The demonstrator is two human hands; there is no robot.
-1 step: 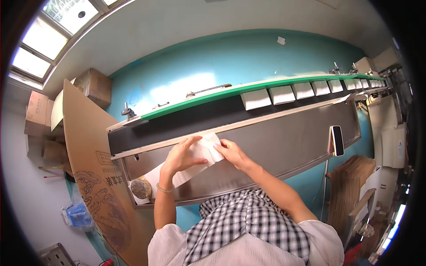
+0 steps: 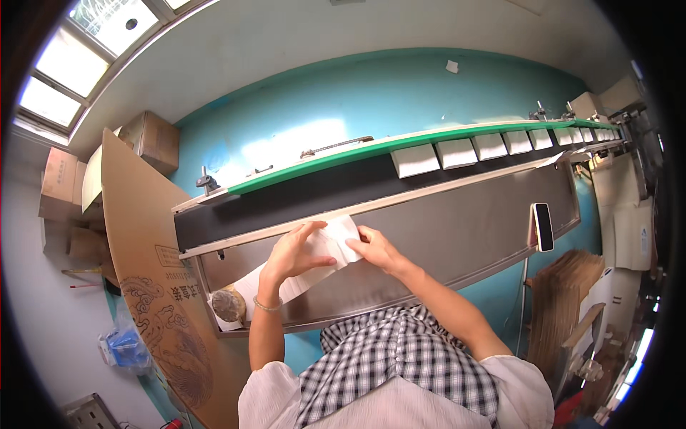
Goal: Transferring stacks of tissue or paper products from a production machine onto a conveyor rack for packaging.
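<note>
A small stack of white tissue paper is held between both hands over the brown metal tray of the bench. My left hand spans its left part, fingers on the far edge and thumb on the near edge. My right hand grips its right end between thumb and fingers. A longer row of white tissue lies along the tray beneath my left wrist. At its lower-left end rests a round, mottled brown, stone-like lump. The fingers' undersides are hidden.
Beyond the tray runs a black conveyor belt with a green guide rail. Several white tissue blocks line it toward the right. A phone stands at the tray's right edge. A large cardboard sheet leans at the left; flattened cardboard is stacked at right.
The white blocks on the belt have shifted very slightly to the right. Both hands and the tissue stack have moved a touch to the right, with the same hold.
</note>
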